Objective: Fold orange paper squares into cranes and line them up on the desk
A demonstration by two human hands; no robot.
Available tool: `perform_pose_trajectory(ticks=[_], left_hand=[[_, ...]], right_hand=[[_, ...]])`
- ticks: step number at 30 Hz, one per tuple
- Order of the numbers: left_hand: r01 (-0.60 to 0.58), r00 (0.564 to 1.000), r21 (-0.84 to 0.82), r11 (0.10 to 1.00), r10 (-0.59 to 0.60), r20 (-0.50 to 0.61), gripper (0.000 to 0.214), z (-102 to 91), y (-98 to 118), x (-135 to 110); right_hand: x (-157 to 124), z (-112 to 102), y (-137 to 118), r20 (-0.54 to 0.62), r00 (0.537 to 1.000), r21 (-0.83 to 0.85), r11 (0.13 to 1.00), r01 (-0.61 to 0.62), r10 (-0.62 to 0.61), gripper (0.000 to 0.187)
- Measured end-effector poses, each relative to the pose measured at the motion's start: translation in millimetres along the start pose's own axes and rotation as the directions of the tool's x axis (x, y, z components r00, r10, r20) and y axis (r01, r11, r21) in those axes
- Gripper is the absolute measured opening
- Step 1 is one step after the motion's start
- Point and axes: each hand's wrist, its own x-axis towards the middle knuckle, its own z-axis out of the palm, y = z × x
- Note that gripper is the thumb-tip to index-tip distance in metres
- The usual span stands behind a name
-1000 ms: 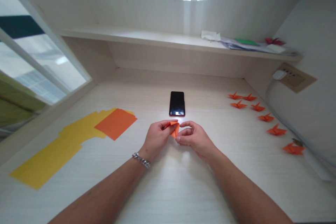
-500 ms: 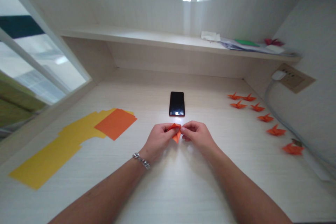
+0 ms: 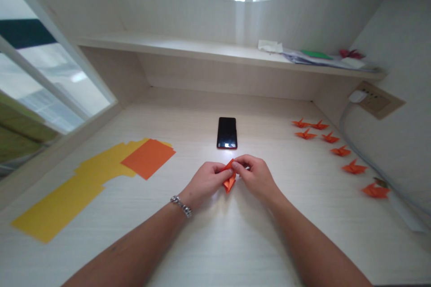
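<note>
Below the smartphone [image 3: 227, 132], your left hand [image 3: 208, 180] and right hand [image 3: 256, 174] pinch folded orange paper [image 3: 230, 183] (likely light, easily creased); grip its edges.

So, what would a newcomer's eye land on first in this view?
Probably the seven folded orange paper birds, in a loose line along the right side of the pale desk. Next, the small orange piece held by the left hand and right hand, on the near side of the black phone. At left, orange paper tops spread yellow sheets.
</note>
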Motion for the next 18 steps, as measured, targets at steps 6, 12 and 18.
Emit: perform_pose_trajectory(ticks=[6,12,18], left_hand=[[0.000,1.000,0.034,0.999,-0.001,0.028,0.033,1.3,4,-3],[0.012,1.000,0.019,1.000,-0.012,0.023,0.030,1.0,4,-2],[-0.105,0.985,-0.091,0.990,0.092,-0.144,0.027,-2.7,0,3]], right_hand=[[-1,2,-2,-0.041,0.999,0.031,0.999,0.008,-0.006,0.013],[0,2,3,-0.036,0.999,0.069,0.998,-0.009,0.011,0.021],[3,5,10,0.088,0.971,0.265,0.935,-0.236,0.221,0.022]])
